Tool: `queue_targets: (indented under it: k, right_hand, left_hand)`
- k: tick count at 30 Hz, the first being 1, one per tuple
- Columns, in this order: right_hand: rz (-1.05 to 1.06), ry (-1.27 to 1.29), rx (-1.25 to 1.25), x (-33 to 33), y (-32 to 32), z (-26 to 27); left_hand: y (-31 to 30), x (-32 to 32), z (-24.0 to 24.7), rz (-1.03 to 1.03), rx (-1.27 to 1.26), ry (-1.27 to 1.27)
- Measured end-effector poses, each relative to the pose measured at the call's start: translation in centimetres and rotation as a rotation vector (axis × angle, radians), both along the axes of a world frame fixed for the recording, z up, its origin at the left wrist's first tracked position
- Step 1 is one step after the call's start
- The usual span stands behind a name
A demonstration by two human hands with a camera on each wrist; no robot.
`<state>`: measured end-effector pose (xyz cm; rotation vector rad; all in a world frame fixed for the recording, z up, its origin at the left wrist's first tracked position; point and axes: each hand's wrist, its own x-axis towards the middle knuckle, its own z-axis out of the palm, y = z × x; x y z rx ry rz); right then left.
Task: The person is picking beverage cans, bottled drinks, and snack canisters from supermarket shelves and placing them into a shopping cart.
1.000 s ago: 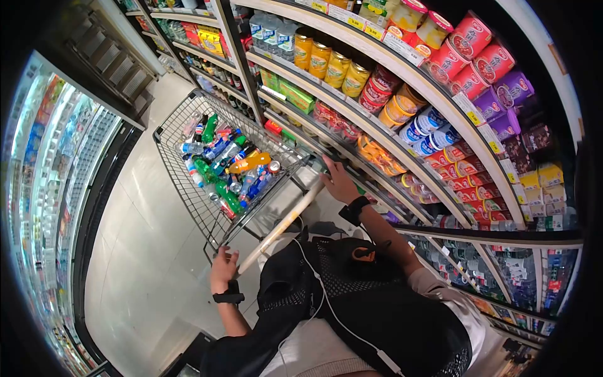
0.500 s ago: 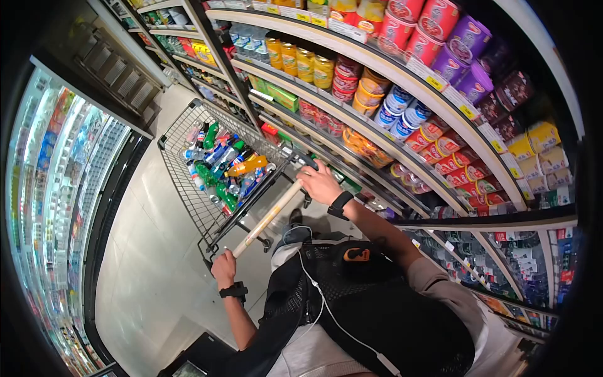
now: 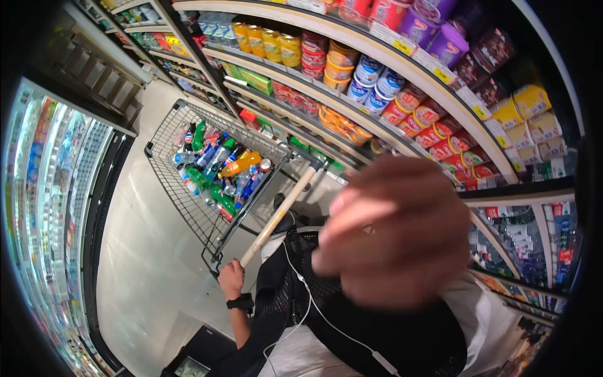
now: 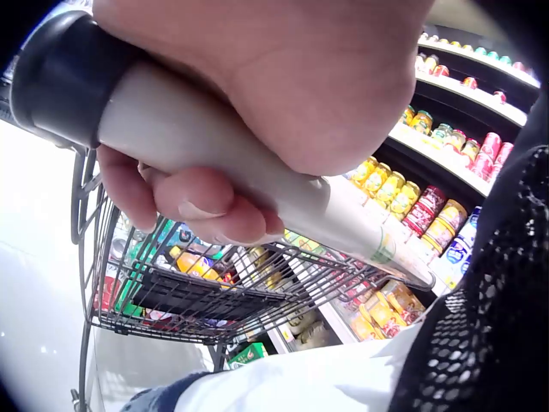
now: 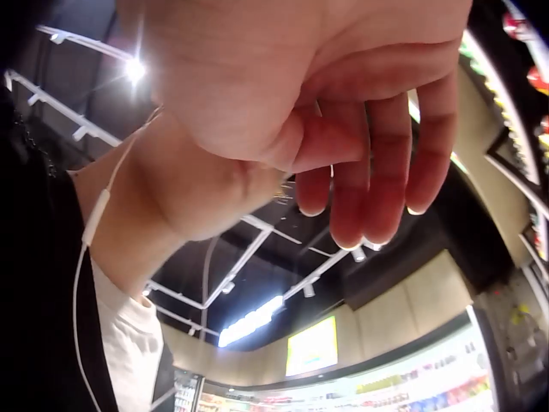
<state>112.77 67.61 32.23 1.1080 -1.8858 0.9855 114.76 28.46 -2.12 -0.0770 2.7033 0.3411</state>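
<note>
My left hand [image 3: 232, 280] grips the near left end of the cart's pale handle bar [image 3: 276, 215]; in the left wrist view its fingers [image 4: 206, 202] curl under the bar [image 4: 214, 137]. Raised close to the head camera, my right hand [image 3: 396, 232] is blurred and touches neither bar nor cart. In the right wrist view that hand [image 5: 343, 112] has loosely bent, hanging fingers with nothing in them. The wire cart [image 3: 182, 210] holds several bottles and cans, among them an orange bottle [image 3: 241, 164] and green ones.
Shelves [image 3: 352, 103] of jars, tubs and packets run along the right. A lit cooler [image 3: 50, 207] curves along the left, with pale floor [image 3: 138, 251] between. A ladder-like rack [image 3: 103, 78] stands at the back left, and a dark box [image 3: 198, 355] lies at the bottom.
My right hand has let go of the handle bar and risen toward the head camera. The left hand still grips its end. The shelves have shifted leftward in view.
</note>
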Motion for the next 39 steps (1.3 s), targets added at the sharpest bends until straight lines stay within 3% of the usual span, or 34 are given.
queue_targets:
  k: [1, 3, 4, 6, 9, 10, 11, 12, 14, 15, 16, 17, 18, 20, 22, 23, 25, 27, 32, 34, 39]
  right_hand:
    - [-0.022, 0.067, -0.017, 0.6, -0.7, 1.1]
    - [-0.309, -0.359, 0.212, 4.6, -1.2, 4.8]
    - [-0.316, -0.368, 0.203, 6.0, 0.0, 4.1]
    - [-0.238, -0.332, 0.162, 7.5, -0.1, 2.7]
    - [-0.129, -0.279, 0.113, 0.9, -12.5, 1.3]
    - [-0.097, -0.268, 0.102, 5.3, -1.0, 0.8]
    - [-0.066, -0.257, 0.091, 2.3, -4.5, 0.2]
    - [0.004, -0.225, 0.084, -0.3, -2.6, -0.3]
    - [0.143, -0.163, 0.069, -2.4, -3.4, -0.9]
    - [0.131, -0.136, 0.2, -4.3, -2.4, -3.7]
    - [0.013, -0.215, 0.291, -5.5, -1.4, -7.3]
    - [-0.035, -0.396, 0.177, -7.1, -0.2, -11.4]
    - [-0.193, -0.741, 0.157, -6.9, 1.5, -15.1]
    - [-0.625, -0.589, 0.321, -6.6, 4.8, -25.3]
    - [-0.699, -0.881, 0.282, -5.9, 6.3, -32.6]
    - [-0.696, -0.86, 0.289, -5.7, 6.6, -35.8]
    - [-0.717, -0.846, 0.286, -5.1, 6.2, -36.6]
    - [-0.774, -1.29, 0.147, -5.0, 6.1, -36.7]
    - [-0.843, -1.199, 0.163, -5.2, 6.3, -38.3]
    - [-0.837, -1.177, 0.14, -5.2, 5.9, -38.4]
    - [-0.82, -1.123, 0.033, -4.5, 6.3, -37.9]
  left_hand:
    - [0.2, 0.3, 0.1, -0.005, 0.043, -0.007]
    - [0.5, 1.1, 0.1, -0.006, 0.103, -0.005]
    - [0.6, 1.4, -0.1, -0.016, 0.095, -0.013]
    - [0.8, 1.7, -0.6, -0.027, 0.07, 0.016]
    - [0.6, 2.5, -0.8, 0.002, 0.057, -0.047]
    - [0.7, 3.0, -1.0, 0.005, 0.063, -0.069]
    - [1.1, 2.4, -0.2, 0.047, 0.054, -0.108]
    - [1.1, 3.3, -1.2, 0.071, 0.06, -0.103]
    - [0.1, 5.0, -4.0, -0.082, -0.176, 0.329]
    - [2.4, 2.8, 1.7, 0.079, 0.054, -0.114]
    - [1.9, 3.7, -0.1, 0.062, 0.071, 0.016]
    - [1.8, 4.0, -0.3, 0.086, 0.09, -0.024]
    - [1.8, 3.6, -0.1, 0.09, 0.106, -0.07]
    - [2.2, 3.5, -0.1, 0.112, 0.124, -0.085]
    - [2.6, 4.0, 0.2, 0.163, 0.145, -0.086]
    - [2.9, 4.3, 0.5, 0.171, 0.155, -0.102]
    - [3.0, 3.7, 0.6, 0.114, 0.167, -0.144]
    - [3.1, 3.7, 0.8, 0.123, 0.172, -0.164]
    - [2.9, 3.4, 0.2, 0.163, 0.235, -0.245]
    - [2.4, 3.7, 0.5, 0.065, 0.184, -0.248]
    - [3.7, 3.3, 1.1, 0.133, 0.164, -0.255]
